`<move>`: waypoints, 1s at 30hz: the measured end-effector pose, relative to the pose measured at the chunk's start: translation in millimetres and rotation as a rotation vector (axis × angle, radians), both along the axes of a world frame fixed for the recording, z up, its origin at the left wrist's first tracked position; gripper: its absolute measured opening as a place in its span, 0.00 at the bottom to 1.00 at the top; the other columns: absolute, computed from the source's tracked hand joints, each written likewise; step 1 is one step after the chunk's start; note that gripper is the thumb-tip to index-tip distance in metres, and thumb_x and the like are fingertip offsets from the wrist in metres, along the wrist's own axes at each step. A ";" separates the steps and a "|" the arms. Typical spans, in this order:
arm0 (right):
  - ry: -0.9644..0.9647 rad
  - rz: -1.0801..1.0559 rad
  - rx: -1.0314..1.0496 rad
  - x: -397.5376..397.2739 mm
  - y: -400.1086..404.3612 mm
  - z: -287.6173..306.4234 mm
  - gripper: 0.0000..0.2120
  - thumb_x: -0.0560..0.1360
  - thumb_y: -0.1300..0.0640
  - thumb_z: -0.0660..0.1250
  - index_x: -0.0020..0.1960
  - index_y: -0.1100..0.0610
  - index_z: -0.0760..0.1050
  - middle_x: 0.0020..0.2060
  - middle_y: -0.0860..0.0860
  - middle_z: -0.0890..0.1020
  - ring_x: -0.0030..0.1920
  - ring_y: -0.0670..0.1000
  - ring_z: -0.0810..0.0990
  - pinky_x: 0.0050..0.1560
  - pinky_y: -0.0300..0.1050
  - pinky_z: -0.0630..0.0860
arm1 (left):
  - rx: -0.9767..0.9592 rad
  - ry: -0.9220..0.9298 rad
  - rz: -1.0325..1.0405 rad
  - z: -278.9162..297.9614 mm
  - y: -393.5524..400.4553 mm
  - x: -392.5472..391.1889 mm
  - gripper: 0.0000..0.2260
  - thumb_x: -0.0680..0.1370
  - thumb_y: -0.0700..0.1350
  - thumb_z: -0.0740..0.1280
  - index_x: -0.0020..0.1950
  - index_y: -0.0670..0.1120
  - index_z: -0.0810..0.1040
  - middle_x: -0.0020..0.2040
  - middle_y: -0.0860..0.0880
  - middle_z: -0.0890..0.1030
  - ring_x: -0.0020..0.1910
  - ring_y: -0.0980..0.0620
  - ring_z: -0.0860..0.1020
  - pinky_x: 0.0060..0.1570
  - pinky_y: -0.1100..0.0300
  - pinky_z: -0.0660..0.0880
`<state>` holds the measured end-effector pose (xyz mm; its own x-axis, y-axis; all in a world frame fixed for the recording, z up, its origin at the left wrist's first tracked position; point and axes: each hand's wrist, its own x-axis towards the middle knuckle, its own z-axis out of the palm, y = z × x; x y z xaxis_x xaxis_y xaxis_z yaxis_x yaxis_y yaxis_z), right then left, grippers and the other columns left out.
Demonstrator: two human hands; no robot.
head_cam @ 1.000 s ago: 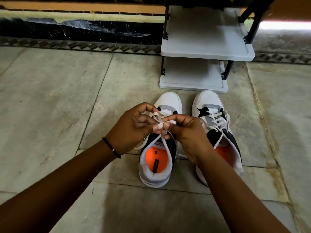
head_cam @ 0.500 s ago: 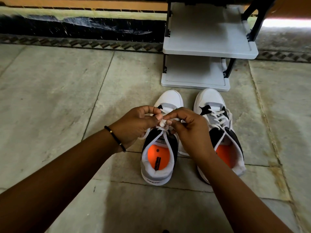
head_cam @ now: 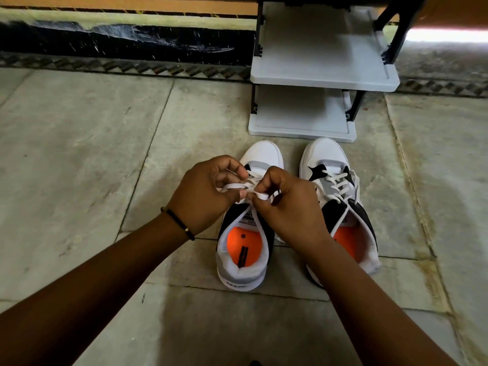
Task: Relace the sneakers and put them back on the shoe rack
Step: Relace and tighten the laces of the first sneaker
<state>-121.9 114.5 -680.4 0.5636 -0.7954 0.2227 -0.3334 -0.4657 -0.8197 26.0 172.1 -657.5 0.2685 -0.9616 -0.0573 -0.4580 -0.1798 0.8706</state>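
Note:
Two white, black and grey sneakers with orange insoles stand side by side on the floor, toes toward the rack. Over the left sneaker (head_cam: 244,249), my left hand (head_cam: 204,194) and my right hand (head_cam: 287,204) each pinch a strand of its white lace (head_cam: 235,186) above the tongue, fingertips almost touching. The right sneaker (head_cam: 334,191) is laced, and its lace ends hang loose over its right side. My right wrist hides part of that shoe's inner edge.
A white two-shelf shoe rack (head_cam: 323,80) with black posts stands just beyond the toes, both shelves bare. A dark patterned wall base (head_cam: 118,40) runs along the back. Stone floor tiles (head_cam: 79,154) spread to the left and right of the shoes.
Both hands have stayed over the left sneaker, working the lace; the strands are now pulled out sideways between my fingers instead of bunched upward. The shoes have not moved.

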 end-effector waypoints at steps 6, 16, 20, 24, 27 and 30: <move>-0.030 0.004 -0.163 1.4 3.9 -4.9 0.03 0.68 0.62 0.69 0.36 0.58 0.76 0.33 0.49 0.79 0.35 0.49 0.77 0.32 0.47 0.74 | -0.035 -0.212 -0.029 -3.8 2.0 1.4 0.09 0.69 0.43 0.72 0.47 0.49 0.77 0.43 0.51 0.83 0.42 0.56 0.80 0.44 0.72 0.73; -0.041 -0.033 -0.230 4.4 13.9 -6.1 0.04 0.67 0.67 0.69 0.35 0.61 0.75 0.32 0.53 0.80 0.36 0.45 0.72 0.37 0.33 0.67 | -0.024 -0.234 -0.065 -6.7 -0.7 -0.3 0.08 0.72 0.41 0.64 0.49 0.50 0.77 0.42 0.54 0.81 0.42 0.56 0.78 0.42 0.74 0.71; 0.003 -0.067 -0.220 2.0 11.2 -2.9 0.05 0.67 0.66 0.69 0.35 0.61 0.74 0.32 0.53 0.79 0.36 0.48 0.73 0.34 0.41 0.71 | 0.030 -0.065 -0.076 -1.8 -1.6 -1.1 0.10 0.74 0.37 0.65 0.53 0.48 0.77 0.45 0.55 0.83 0.47 0.61 0.80 0.46 0.77 0.71; 0.003 -0.055 -0.247 0.2 9.7 -0.4 0.05 0.67 0.65 0.69 0.34 0.61 0.74 0.31 0.54 0.79 0.34 0.51 0.75 0.32 0.49 0.73 | 0.073 0.208 0.047 8.8 -2.3 -3.6 0.09 0.75 0.38 0.64 0.54 0.44 0.77 0.40 0.52 0.81 0.36 0.66 0.79 0.35 0.77 0.72; 0.008 -0.033 -0.235 2.2 12.8 3.7 0.04 0.68 0.66 0.68 0.35 0.62 0.75 0.31 0.55 0.79 0.34 0.53 0.76 0.32 0.50 0.75 | 0.105 0.273 0.105 12.5 -3.3 -5.6 0.09 0.74 0.42 0.66 0.53 0.42 0.78 0.37 0.52 0.81 0.30 0.68 0.78 0.28 0.78 0.69; 0.054 -0.001 -0.219 5.4 15.2 13.0 0.03 0.66 0.66 0.67 0.34 0.61 0.75 0.30 0.55 0.80 0.33 0.54 0.77 0.30 0.48 0.74 | 0.125 0.294 0.103 14.5 -4.3 -4.4 0.11 0.73 0.39 0.68 0.54 0.41 0.77 0.39 0.49 0.82 0.31 0.67 0.79 0.28 0.77 0.69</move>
